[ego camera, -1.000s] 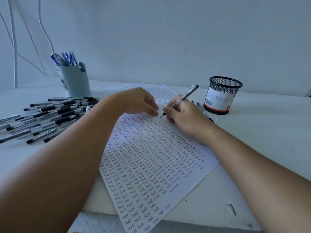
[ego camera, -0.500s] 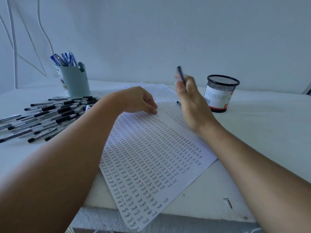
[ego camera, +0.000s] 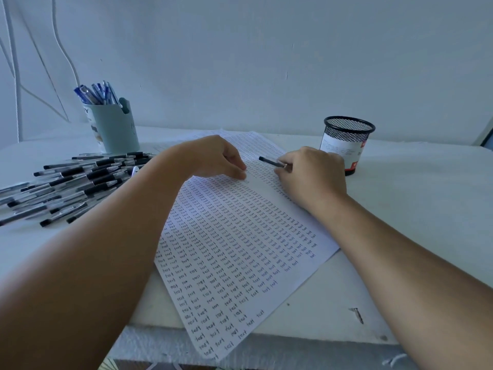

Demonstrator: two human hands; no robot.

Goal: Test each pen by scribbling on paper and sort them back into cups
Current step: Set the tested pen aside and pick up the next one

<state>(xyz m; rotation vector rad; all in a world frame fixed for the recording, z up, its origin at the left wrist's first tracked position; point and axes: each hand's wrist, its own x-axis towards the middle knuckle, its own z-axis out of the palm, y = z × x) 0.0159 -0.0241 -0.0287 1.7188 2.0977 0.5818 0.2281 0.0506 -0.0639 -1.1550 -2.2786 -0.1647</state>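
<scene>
While the left hand (ego camera: 221, 158) lay with loosely curled fingers on the test-covered paper (ego camera: 234, 241), the right hand's (ego camera: 310, 177) grip pinched a black-capped pen (ego camera: 270, 162), the mesh cup (ego camera: 346, 142) just beyond the grip.

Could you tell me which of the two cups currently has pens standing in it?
The pale blue-grey cup at the back left, behind the pile of black pens: blue pens stick out of it. No pens show above the black mesh cup.
</scene>
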